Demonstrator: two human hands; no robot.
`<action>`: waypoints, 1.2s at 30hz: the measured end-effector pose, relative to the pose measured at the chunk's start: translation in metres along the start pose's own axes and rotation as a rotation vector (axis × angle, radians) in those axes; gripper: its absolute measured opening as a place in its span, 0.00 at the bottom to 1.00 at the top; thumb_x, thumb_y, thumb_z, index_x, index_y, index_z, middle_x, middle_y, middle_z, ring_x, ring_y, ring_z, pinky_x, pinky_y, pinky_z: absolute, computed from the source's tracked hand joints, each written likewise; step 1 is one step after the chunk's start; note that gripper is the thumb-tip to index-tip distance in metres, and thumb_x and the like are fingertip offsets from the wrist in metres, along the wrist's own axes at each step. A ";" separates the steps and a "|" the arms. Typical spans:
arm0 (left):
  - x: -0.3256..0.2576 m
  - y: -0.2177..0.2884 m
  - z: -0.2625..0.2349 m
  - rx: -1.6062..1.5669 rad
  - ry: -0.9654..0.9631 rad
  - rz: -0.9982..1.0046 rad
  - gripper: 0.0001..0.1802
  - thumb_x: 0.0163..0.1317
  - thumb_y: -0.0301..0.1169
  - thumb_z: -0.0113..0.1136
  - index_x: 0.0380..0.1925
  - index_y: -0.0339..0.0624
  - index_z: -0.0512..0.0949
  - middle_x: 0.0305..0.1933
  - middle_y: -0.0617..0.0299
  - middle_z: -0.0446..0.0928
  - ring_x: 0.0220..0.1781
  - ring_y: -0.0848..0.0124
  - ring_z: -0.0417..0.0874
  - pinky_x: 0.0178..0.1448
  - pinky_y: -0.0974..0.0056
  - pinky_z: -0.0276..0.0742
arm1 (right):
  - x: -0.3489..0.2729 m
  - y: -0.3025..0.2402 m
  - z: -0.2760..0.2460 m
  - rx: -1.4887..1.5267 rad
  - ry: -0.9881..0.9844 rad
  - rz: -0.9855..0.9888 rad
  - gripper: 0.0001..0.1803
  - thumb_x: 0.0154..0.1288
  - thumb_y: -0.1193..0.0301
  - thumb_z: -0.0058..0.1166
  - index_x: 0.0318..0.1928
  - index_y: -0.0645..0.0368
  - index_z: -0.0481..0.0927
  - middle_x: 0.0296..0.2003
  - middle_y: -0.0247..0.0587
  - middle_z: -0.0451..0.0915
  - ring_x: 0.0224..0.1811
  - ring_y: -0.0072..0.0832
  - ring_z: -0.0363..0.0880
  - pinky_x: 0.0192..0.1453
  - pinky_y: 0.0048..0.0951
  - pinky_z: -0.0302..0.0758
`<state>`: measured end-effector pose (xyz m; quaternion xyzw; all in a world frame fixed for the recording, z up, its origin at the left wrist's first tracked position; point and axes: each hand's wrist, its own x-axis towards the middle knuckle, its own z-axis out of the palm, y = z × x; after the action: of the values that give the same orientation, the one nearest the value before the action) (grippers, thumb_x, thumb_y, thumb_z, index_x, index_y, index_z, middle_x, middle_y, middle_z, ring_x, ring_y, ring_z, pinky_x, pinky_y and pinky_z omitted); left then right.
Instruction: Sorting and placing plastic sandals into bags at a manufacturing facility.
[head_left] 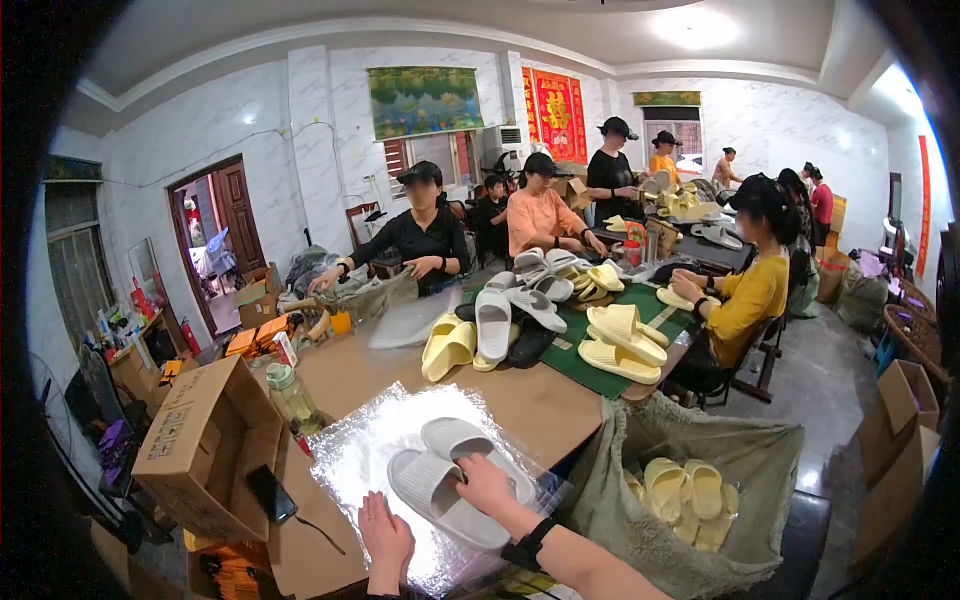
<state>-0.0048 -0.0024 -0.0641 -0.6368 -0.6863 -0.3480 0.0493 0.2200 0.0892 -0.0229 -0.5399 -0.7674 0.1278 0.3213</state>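
Note:
A pair of light grey slippers lies side by side on a shiny stack of clear plastic bags at the table's near edge. My right hand is closed on the nearer slipper, its fingertips at the opening under the wide ribbed strap. Just left of that slipper, my left hand rests over the plastic with its fingers stretched out and nothing in it. A dark band circles my right wrist.
An open cardboard box, a phone and a bottle stand to the left. Grey and yellow slippers pile up ahead. At right, a green sack holds yellow slippers. Several people sit or stand around the tables.

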 end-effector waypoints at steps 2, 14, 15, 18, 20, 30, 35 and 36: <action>0.001 0.003 -0.001 -0.003 -0.006 -0.006 0.31 0.58 0.29 0.50 0.63 0.28 0.66 0.69 0.36 0.66 0.74 0.43 0.62 0.78 0.44 0.50 | 0.001 0.004 0.006 -0.005 0.027 -0.027 0.21 0.57 0.62 0.59 0.51 0.51 0.78 0.44 0.44 0.76 0.49 0.44 0.79 0.49 0.47 0.78; 0.000 0.008 -0.007 -0.040 -0.012 -0.042 0.30 0.59 0.29 0.48 0.63 0.26 0.67 0.70 0.35 0.65 0.75 0.43 0.61 0.78 0.44 0.49 | 0.000 0.001 0.004 -0.021 0.019 -0.011 0.20 0.57 0.61 0.58 0.50 0.52 0.79 0.43 0.45 0.77 0.48 0.45 0.79 0.49 0.47 0.78; -0.001 0.008 -0.007 -0.038 -0.017 -0.045 0.30 0.59 0.29 0.48 0.63 0.26 0.67 0.70 0.35 0.65 0.75 0.43 0.61 0.78 0.44 0.49 | 0.000 -0.001 0.002 -0.038 -0.008 0.012 0.20 0.57 0.62 0.58 0.50 0.52 0.79 0.42 0.45 0.77 0.48 0.45 0.79 0.49 0.47 0.78; 0.001 0.009 -0.006 -0.010 -0.008 -0.024 0.30 0.59 0.29 0.48 0.62 0.26 0.67 0.69 0.35 0.65 0.74 0.42 0.61 0.78 0.44 0.50 | 0.001 0.003 0.005 0.003 0.025 -0.012 0.20 0.57 0.62 0.58 0.50 0.52 0.79 0.43 0.45 0.77 0.48 0.45 0.79 0.49 0.48 0.78; 0.001 0.007 -0.006 -0.004 0.012 0.001 0.30 0.59 0.29 0.49 0.62 0.26 0.68 0.69 0.35 0.66 0.74 0.42 0.62 0.78 0.44 0.51 | 0.002 0.006 0.009 -0.013 0.010 0.002 0.20 0.57 0.62 0.59 0.50 0.52 0.79 0.43 0.45 0.77 0.48 0.45 0.79 0.49 0.47 0.78; 0.003 0.007 -0.005 -0.025 0.010 0.017 0.31 0.58 0.28 0.50 0.63 0.26 0.66 0.68 0.34 0.66 0.72 0.39 0.63 0.76 0.42 0.52 | 0.001 0.003 0.004 -0.006 0.023 0.000 0.20 0.57 0.61 0.59 0.51 0.51 0.79 0.44 0.43 0.78 0.48 0.44 0.80 0.48 0.48 0.78; 0.002 0.006 -0.002 -0.004 0.017 0.014 0.30 0.58 0.28 0.49 0.62 0.27 0.67 0.67 0.34 0.67 0.72 0.40 0.63 0.77 0.43 0.52 | 0.002 0.004 0.002 0.005 -0.024 -0.003 0.22 0.58 0.61 0.60 0.53 0.52 0.77 0.46 0.45 0.76 0.50 0.46 0.79 0.51 0.48 0.78; 0.002 0.005 -0.002 -0.003 0.019 0.016 0.30 0.58 0.27 0.49 0.62 0.27 0.67 0.67 0.35 0.67 0.72 0.41 0.63 0.77 0.44 0.52 | 0.001 0.004 0.003 -0.009 0.002 -0.002 0.21 0.58 0.61 0.59 0.51 0.52 0.78 0.44 0.44 0.77 0.49 0.45 0.79 0.50 0.48 0.78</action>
<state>-0.0013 -0.0018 -0.0596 -0.6388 -0.6803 -0.3547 0.0577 0.2207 0.0925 -0.0271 -0.5405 -0.7683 0.1236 0.3199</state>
